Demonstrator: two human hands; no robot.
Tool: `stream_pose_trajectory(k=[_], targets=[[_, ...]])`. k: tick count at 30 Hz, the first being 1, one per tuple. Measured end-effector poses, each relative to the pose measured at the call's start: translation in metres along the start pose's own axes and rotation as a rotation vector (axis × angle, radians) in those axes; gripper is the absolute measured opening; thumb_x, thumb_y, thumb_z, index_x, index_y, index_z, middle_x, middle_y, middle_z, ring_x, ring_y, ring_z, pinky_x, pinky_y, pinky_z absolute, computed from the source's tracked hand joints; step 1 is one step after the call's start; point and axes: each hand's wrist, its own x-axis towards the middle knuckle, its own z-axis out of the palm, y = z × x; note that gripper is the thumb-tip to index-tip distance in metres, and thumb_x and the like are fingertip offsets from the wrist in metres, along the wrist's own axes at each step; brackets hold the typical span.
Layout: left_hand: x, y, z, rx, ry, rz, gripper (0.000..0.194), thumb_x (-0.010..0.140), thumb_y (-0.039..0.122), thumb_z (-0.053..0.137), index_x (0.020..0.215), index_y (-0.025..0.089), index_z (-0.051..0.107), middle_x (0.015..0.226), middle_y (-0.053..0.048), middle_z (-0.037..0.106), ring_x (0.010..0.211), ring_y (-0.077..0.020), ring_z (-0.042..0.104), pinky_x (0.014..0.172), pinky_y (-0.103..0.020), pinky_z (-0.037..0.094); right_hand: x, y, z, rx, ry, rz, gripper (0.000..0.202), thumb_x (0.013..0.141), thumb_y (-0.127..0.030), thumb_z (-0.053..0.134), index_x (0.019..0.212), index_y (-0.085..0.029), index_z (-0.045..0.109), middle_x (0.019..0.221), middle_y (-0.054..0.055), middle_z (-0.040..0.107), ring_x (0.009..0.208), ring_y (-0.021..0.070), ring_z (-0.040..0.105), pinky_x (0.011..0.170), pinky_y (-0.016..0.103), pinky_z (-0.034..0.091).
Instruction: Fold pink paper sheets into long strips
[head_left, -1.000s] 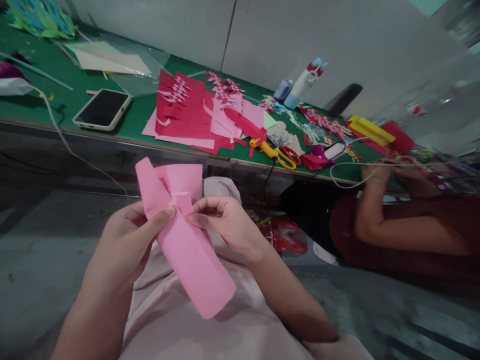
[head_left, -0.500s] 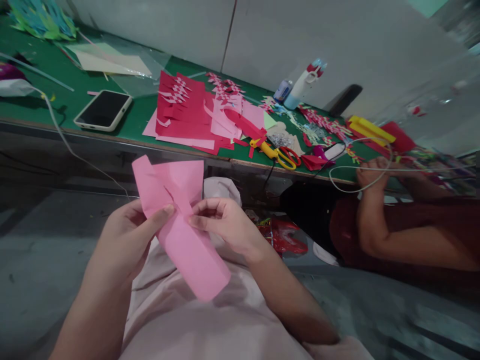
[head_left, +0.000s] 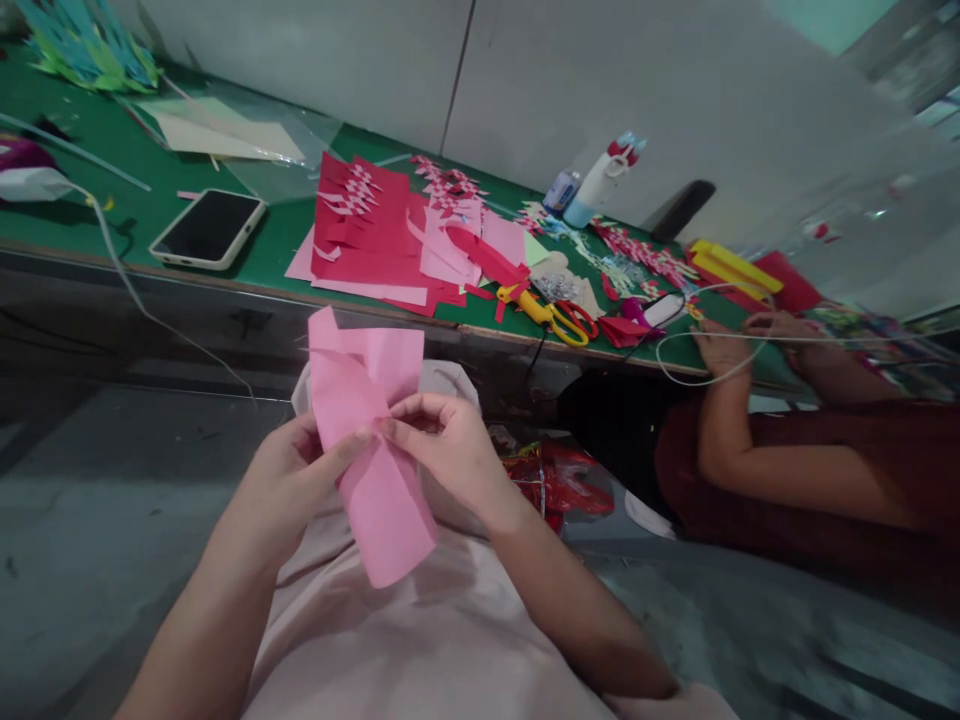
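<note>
A sheet of pink paper [head_left: 386, 520], pinched and folded at its middle, is held over my lap. Its upper end flares into overlapping flaps, and the lower end curves downward. My left hand [head_left: 300, 475] grips it from the left, with the thumb on the front near the pinch and the fingers partly hidden behind. At the right side of the same pinch, my right hand [head_left: 450, 440] closes thumb and fingertips on the paper. The two thumbs nearly meet at the gathered middle.
Along the green table [head_left: 292, 215] lie a phone [head_left: 210, 228], red paper sheets [head_left: 367, 235], yellow-handled scissors [head_left: 566, 325] and braided paper strips [head_left: 450, 185]. A white bottle [head_left: 592, 190] stands near the wall. At right, another person's arm [head_left: 727, 430] reaches onto the table, near a white cable [head_left: 660, 365].
The pink paper has turned more upright and moved slightly right, its upper flaps drawn closer together. My left hand has shifted right with it; my right hand stays at the pinch.
</note>
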Motion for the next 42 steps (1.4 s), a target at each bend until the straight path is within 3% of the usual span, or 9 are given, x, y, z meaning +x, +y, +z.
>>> stream_pose_trajectory(k=[7, 18, 27, 31, 42], targets=[[-0.003, 0.004, 0.002, -0.179, 0.010, -0.055, 0.031, 0.058, 0.034, 0.088, 0.079, 0.016, 0.076, 0.072, -0.004, 0.074, 0.066, -0.0144, 0.064, 0.058, -0.019, 0.051, 0.001, 0.006, 0.001, 0.154, -0.073, 0.057, 0.036, 0.057, -0.041, 0.086, 0.078, -0.019, 0.068, 0.079, 0.000, 0.064, 0.075, 0.0120, 0.060, 0.073, 0.026, 0.050], [-0.005, 0.006, 0.002, -0.241, 0.022, -0.077, 0.039, 0.057, 0.031, 0.089, 0.092, 0.016, 0.077, 0.076, -0.006, 0.076, 0.065, -0.0152, 0.067, 0.057, -0.020, 0.056, 0.000, 0.006, 0.009, 0.395, -0.067, 0.089, 0.039, 0.050, -0.036, 0.090, 0.073, -0.017, 0.066, 0.073, -0.004, 0.061, 0.066, 0.0067, 0.053, 0.065, 0.020, 0.045], [-0.006, 0.011, 0.007, -0.320, 0.032, -0.120, 0.046, 0.047, 0.031, 0.093, 0.086, 0.013, 0.077, 0.069, -0.006, 0.074, 0.057, -0.0138, 0.066, 0.054, -0.020, 0.055, -0.001, 0.010, 0.011, 0.371, -0.050, -0.016, 0.029, 0.056, -0.031, 0.088, 0.073, -0.019, 0.068, 0.072, -0.003, 0.061, 0.067, 0.0084, 0.053, 0.065, 0.021, 0.044], [-0.007, 0.014, 0.009, -0.342, 0.046, -0.130, 0.046, 0.042, 0.030, 0.095, 0.081, 0.013, 0.077, 0.066, -0.005, 0.074, 0.053, -0.0125, 0.064, 0.051, -0.019, 0.055, -0.002, 0.010, 0.013, 0.401, -0.047, 0.010, 0.030, 0.058, -0.034, 0.088, 0.074, -0.019, 0.067, 0.073, -0.003, 0.062, 0.067, 0.0079, 0.054, 0.065, 0.021, 0.044], [-0.005, 0.015, 0.010, -0.346, 0.062, -0.141, 0.042, 0.045, 0.028, 0.094, 0.079, 0.012, 0.076, 0.066, -0.006, 0.074, 0.053, -0.0138, 0.065, 0.052, -0.021, 0.056, -0.001, 0.004, 0.005, 0.342, -0.082, 0.125, 0.039, 0.049, -0.036, 0.091, 0.075, -0.017, 0.069, 0.073, -0.003, 0.063, 0.068, 0.0080, 0.055, 0.067, 0.022, 0.046]])
